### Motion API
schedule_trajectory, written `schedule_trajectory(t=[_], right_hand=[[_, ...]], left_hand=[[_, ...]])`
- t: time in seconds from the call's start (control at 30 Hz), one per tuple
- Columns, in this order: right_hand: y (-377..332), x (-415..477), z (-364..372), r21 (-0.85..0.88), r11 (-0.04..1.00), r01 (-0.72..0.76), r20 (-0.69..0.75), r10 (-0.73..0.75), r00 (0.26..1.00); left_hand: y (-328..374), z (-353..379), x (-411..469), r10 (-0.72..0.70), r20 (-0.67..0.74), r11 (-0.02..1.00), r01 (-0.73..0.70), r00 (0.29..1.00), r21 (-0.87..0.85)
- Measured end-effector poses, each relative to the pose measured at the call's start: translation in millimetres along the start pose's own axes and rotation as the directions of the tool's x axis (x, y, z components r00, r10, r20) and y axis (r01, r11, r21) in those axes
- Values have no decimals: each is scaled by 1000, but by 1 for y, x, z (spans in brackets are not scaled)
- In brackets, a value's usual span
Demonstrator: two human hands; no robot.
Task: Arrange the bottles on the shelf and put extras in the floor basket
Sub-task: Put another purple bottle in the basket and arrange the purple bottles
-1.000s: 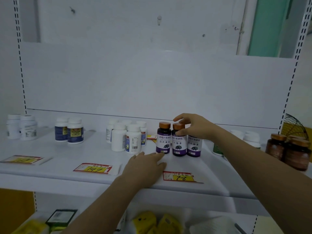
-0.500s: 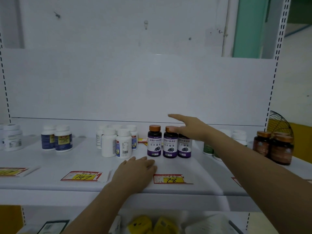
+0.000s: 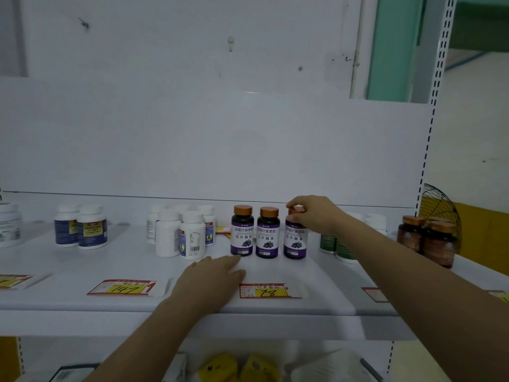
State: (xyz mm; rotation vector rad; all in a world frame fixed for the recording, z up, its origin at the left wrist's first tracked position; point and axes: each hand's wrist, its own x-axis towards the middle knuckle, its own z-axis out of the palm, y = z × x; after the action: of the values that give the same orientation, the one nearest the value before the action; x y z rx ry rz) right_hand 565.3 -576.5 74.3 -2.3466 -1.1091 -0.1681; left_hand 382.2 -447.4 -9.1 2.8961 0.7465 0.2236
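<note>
Purple-labelled bottles, three in number, stood upright in a row on the white shelf [image 3: 82,263]. Your right hand [image 3: 316,213] reached over the rightmost purple bottle [image 3: 295,241], its fingers [image 3: 294,202] curled round the copper cap and gripping it. The base of that bottle appeared to rest on the shelf, though the dim view left this uncertain. The middle purple bottle [image 3: 267,235] and the leftmost purple bottle [image 3: 242,232] stood just beside it, with small gaps between. Your left hand [image 3: 212,279] lay flat on the shelf, fingers straight and holding nothing, between the 147 price tag [image 3: 124,287] and the 78 price tag [image 3: 268,290]. White bottles [image 3: 179,232] stood to the left, and amber bottles [image 3: 438,241] stood at the far right.
</note>
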Motion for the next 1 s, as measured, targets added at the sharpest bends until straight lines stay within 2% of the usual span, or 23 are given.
schedule_trajectory(t=[0.1, 0.2, 0.3, 0.37, 0.47, 0.53, 0.63, 0.77, 0.83, 0.93, 1.0], right_hand=[[-5, -8, -21, 46, 998, 34, -16, -33, 999], [-16, -15, -46, 151, 986, 71, -39, -66, 997], [-33, -18, -62, 219, 970, 106, -60, -95, 994], [-45, -23, -66, 254, 957, 140, -55, -130, 990], [-58, -33, -63, 273, 943, 189, -41, -185, 982], [-59, -38, -56, 275, 939, 205, -41, -201, 979], [-55, -42, -44, 337, 923, 183, -49, -176, 983], [-54, -37, -30, 377, 919, 114, -133, -69, 989], [-56, -33, -29, 423, 899, 116, -173, -46, 984], [-56, -32, -34, 492, 861, 131, -119, -82, 990], [-54, -34, -38, 526, 838, 145, -57, -135, 989]], left_hand=[[7, -8, -9, -25, -128, 985, 3, 991, -175], [15, -18, -14, 3, -246, 951, -79, 969, -299], [32, -31, -11, 42, -267, 873, -165, 963, -458], [47, -41, -10, 68, -204, 756, -184, 977, -628], [63, -49, -12, 96, -154, 525, -181, 983, -832], [64, -47, -11, 71, -166, 471, -180, 984, -864], [62, -39, -9, -8, -204, 475, -177, 979, -862], [65, -30, -5, -134, -331, 607, -186, 934, -772], [67, -29, -5, -157, -360, 629, -188, 920, -755], [65, -31, -6, -78, -272, 531, -191, 959, -826], [62, -33, -8, 28, -194, 524, -180, 981, -833]])
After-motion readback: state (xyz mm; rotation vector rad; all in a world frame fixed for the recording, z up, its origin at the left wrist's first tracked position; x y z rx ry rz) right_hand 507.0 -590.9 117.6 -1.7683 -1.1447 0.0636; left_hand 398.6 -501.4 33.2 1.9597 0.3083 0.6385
